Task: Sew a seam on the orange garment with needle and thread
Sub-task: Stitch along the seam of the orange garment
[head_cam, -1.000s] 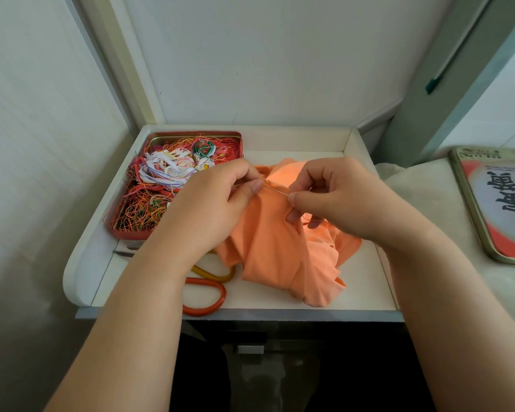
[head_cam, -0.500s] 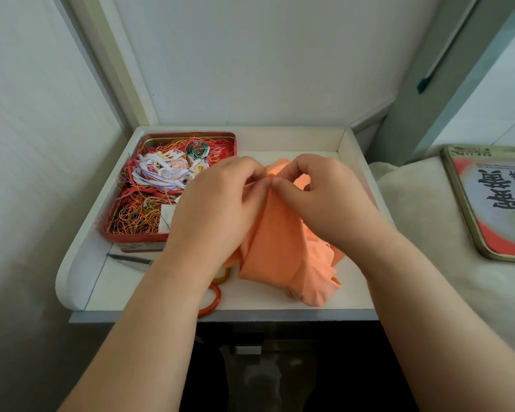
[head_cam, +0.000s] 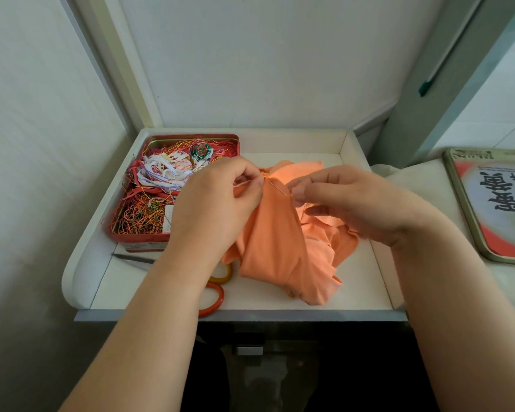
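The orange garment (head_cam: pixel 280 242) lies bunched in the middle of a white tray (head_cam: pixel 378 272). My left hand (head_cam: pixel 220 209) pinches a fold at the garment's upper edge. My right hand (head_cam: pixel 348 200) holds the needle (head_cam: pixel 277 187) between thumb and forefinger. The thin needle slants from the pinched fold down to my right fingertips. Its tip sits in the fabric by my left thumb. The thread is too fine to make out.
A red tin (head_cam: pixel 173 194) full of tangled coloured threads stands at the tray's back left. Orange-handled scissors (head_cam: pixel 214 292) lie under my left forearm. A printed tin lid (head_cam: pixel 494 203) rests on the cloth-covered surface to the right. Walls close in behind and on the left.
My hands came together over the fold half a second ago. Now my right hand has moved right, and the needle shows between the hands again.
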Tool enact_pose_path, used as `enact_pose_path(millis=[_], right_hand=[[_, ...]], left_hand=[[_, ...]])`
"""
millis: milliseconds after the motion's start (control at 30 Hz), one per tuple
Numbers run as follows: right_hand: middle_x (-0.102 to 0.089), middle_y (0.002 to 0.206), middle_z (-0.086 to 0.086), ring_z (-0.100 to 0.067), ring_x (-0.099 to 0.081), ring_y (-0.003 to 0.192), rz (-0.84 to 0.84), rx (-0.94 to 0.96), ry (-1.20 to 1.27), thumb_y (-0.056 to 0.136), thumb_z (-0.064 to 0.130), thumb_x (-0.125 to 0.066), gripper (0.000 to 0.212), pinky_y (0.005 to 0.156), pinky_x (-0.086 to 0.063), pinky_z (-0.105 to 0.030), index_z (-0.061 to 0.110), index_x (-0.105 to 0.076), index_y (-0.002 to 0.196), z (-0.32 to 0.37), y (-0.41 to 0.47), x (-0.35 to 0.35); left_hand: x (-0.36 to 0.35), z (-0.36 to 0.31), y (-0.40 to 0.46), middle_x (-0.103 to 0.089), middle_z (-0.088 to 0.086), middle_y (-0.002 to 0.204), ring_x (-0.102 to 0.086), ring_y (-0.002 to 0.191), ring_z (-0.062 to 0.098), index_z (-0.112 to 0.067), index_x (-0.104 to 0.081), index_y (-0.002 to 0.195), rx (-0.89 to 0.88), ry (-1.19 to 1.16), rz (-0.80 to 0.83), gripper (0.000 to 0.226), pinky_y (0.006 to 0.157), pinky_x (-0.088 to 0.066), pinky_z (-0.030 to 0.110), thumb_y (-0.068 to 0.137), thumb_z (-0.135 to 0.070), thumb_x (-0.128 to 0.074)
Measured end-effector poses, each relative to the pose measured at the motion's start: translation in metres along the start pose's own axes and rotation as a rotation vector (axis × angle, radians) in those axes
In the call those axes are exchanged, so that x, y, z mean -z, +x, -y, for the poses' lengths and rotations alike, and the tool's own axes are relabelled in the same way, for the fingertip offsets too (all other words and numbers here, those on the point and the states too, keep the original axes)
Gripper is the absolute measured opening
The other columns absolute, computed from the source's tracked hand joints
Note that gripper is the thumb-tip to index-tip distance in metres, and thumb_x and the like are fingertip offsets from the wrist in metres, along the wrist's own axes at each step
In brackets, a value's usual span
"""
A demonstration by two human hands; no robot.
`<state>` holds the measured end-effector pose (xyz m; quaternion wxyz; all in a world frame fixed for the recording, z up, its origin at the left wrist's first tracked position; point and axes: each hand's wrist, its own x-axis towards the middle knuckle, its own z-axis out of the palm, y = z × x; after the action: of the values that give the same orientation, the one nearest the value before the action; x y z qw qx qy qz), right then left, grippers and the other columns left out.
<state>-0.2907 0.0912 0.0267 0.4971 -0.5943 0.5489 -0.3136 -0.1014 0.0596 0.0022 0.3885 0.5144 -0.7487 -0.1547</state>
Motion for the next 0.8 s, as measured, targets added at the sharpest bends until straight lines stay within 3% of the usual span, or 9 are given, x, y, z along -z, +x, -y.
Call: enact_pose_path(millis=[100, 200, 300, 400, 467, 567, 633, 700, 800], right_hand=[[-0.072, 0.088, 0.002, -0.01, -0.063, 0.088, -0.051, 0.005, 0.081, 0.091, 0.017, -0.06, 0.021, 0.092, -0.047, -0.038, 0.016, -0.073, 0.075, -0.001, 0.001, 0.001], [-0.065, 0.076, 0.0, -0.015, -0.057, 0.081, -0.077, 0.001, 0.124, 0.096, 0.017, -0.054, 0.025, 0.084, -0.046, -0.034, 0.013, -0.065, 0.074, -0.002, 0.004, 0.0], [-0.052, 0.062, -0.005, -0.018, -0.052, 0.064, -0.043, -0.021, 0.24, 0.1, 0.018, -0.048, 0.026, 0.072, -0.05, -0.027, 0.011, -0.059, 0.078, 0.0, 0.003, -0.006], [-0.037, 0.057, 0.0, -0.01, -0.035, 0.048, -0.111, -0.092, 0.328, 0.098, 0.032, -0.049, 0.026, 0.048, -0.044, -0.02, 0.01, -0.06, 0.091, 0.003, 0.003, -0.009], [-0.036, 0.052, 0.005, -0.009, -0.029, 0.045, -0.159, -0.135, 0.285, 0.095, 0.045, -0.05, 0.038, 0.043, -0.037, -0.022, 0.01, -0.065, 0.096, 0.003, 0.004, -0.008], [-0.029, 0.052, 0.004, -0.009, -0.022, 0.046, -0.148, -0.151, 0.248, 0.091, 0.051, -0.054, 0.045, 0.042, -0.021, -0.022, 0.007, -0.068, 0.086, 0.003, 0.004, -0.006], [-0.025, 0.054, 0.002, -0.01, -0.017, 0.048, -0.093, -0.135, 0.253, 0.084, 0.047, -0.062, 0.047, 0.044, -0.013, -0.022, 0.001, -0.06, 0.082, 0.002, 0.004, -0.005], [-0.024, 0.053, 0.003, -0.01, -0.015, 0.045, -0.071, -0.114, 0.225, 0.079, 0.041, -0.069, 0.038, 0.042, -0.013, -0.021, 0.006, -0.056, 0.077, 0.002, 0.004, -0.005], [-0.026, 0.049, 0.004, -0.009, -0.018, 0.042, -0.121, -0.091, 0.197, 0.087, 0.028, -0.068, 0.036, 0.04, -0.015, -0.02, 0.018, -0.056, 0.054, -0.001, 0.007, -0.005]], left_hand=[[-0.001, 0.001, 0.0, -0.065, -0.009, 0.084, -0.052, 0.085, 0.005, -0.024, -0.07, 0.086, -0.029, 0.033, -0.021, 0.005, 0.062, -0.037, 0.018, 0.087, -0.026, -0.065], [-0.002, 0.002, 0.001, -0.065, -0.007, 0.084, -0.052, 0.083, 0.006, -0.022, -0.07, 0.085, -0.06, 0.025, -0.025, 0.004, 0.062, -0.038, 0.023, 0.086, -0.024, -0.066], [-0.002, 0.001, 0.001, -0.066, -0.008, 0.083, -0.053, 0.071, -0.002, -0.02, -0.071, 0.086, -0.07, -0.08, 0.035, 0.004, 0.061, -0.037, 0.012, 0.086, -0.021, -0.067], [-0.002, -0.002, 0.0, -0.068, -0.008, 0.085, -0.059, 0.079, 0.002, -0.02, -0.072, 0.088, -0.078, -0.2, 0.115, 0.005, 0.069, -0.044, 0.018, 0.085, -0.02, -0.067], [-0.002, -0.004, 0.0, -0.068, -0.006, 0.087, -0.062, 0.085, 0.011, -0.02, -0.072, 0.088, -0.091, -0.248, 0.152, 0.005, 0.076, -0.046, 0.028, 0.086, -0.019, -0.067], [-0.002, -0.005, -0.001, -0.067, -0.003, 0.087, -0.062, 0.085, 0.016, -0.02, -0.071, 0.087, -0.112, -0.273, 0.158, 0.008, 0.077, -0.046, 0.033, 0.084, -0.023, -0.065], [-0.003, -0.006, -0.001, -0.066, -0.003, 0.085, -0.061, 0.084, 0.016, -0.021, -0.07, 0.086, -0.125, -0.27, 0.157, 0.008, 0.076, -0.045, 0.035, 0.083, -0.025, -0.064], [-0.004, -0.005, -0.001, -0.065, -0.003, 0.085, -0.06, 0.083, 0.015, -0.021, -0.07, 0.085, -0.144, -0.257, 0.161, 0.007, 0.075, -0.045, 0.034, 0.083, -0.025, -0.063], [-0.005, -0.006, -0.001, -0.064, -0.004, 0.084, -0.058, 0.082, 0.014, -0.021, -0.071, 0.085, -0.169, -0.238, 0.17, 0.008, 0.073, -0.044, 0.028, 0.084, -0.024, -0.064]])
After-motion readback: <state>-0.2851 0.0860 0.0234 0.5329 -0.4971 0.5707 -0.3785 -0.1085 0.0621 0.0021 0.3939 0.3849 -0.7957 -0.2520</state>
